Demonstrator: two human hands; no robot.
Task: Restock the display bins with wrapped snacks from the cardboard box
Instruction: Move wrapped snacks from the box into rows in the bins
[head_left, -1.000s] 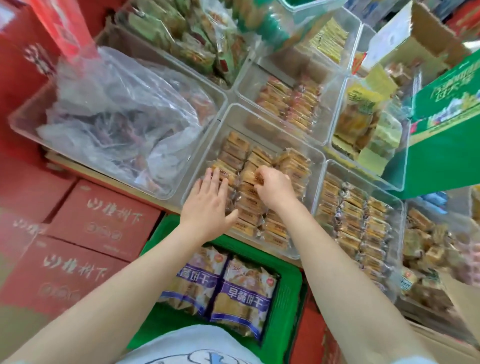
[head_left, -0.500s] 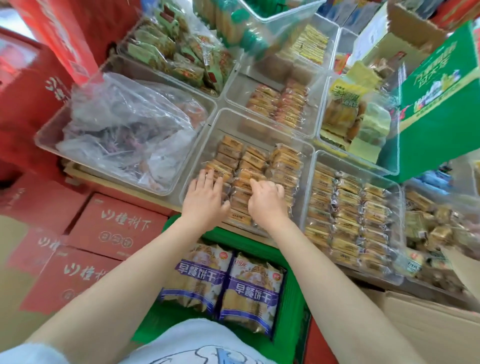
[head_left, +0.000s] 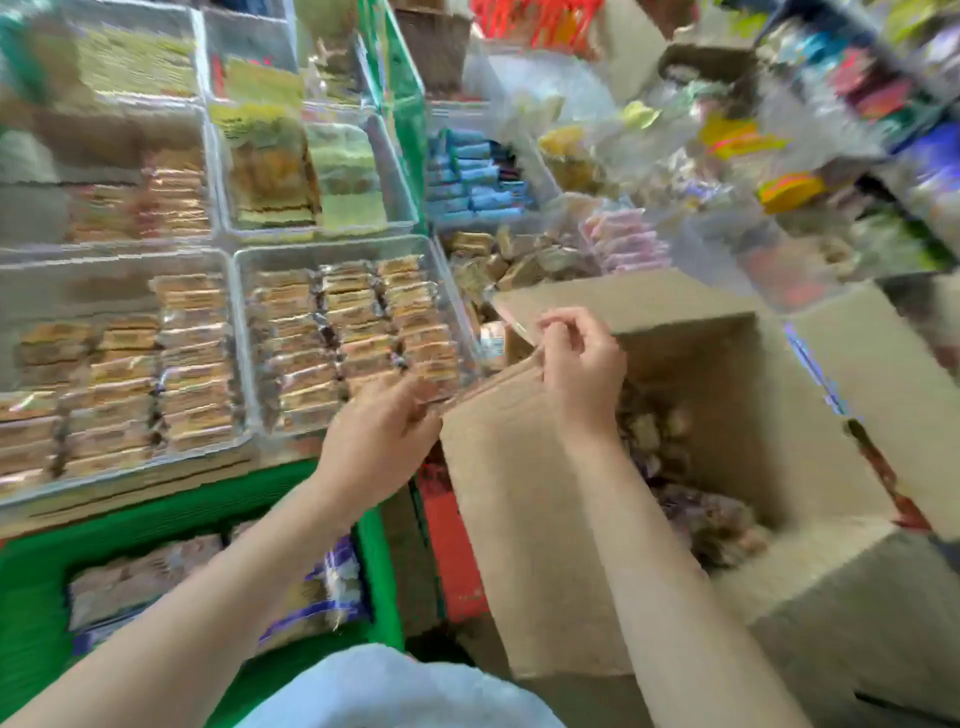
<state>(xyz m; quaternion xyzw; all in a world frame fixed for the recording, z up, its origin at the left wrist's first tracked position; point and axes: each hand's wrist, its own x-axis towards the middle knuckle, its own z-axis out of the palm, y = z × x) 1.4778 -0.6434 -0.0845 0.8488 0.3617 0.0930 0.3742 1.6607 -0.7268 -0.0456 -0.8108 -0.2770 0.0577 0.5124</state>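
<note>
A: The cardboard box (head_left: 701, 467) is seen open at the right, plain brown flaps folded outward, and wrapped snacks (head_left: 691, 499) are heaped loosely in its bottom.

B: The left flap's edge is gripped by the right hand (head_left: 582, 358), fingers curled over the corrugated lip. The left hand (head_left: 379, 441) is held just beside that flap, at the near right corner of a clear display bin (head_left: 249, 332); its fingers are bent, but whether anything is pinched cannot be told through the blur.

A: Two clear plastic bins on the left are packed with flat, glossy packets (head_left: 343, 338) in tight rows, up to the rims.

B: Little open room is left between bin and box. A green crate (head_left: 156, 525) with larger bags is seen nearer, below the bins.
</note>
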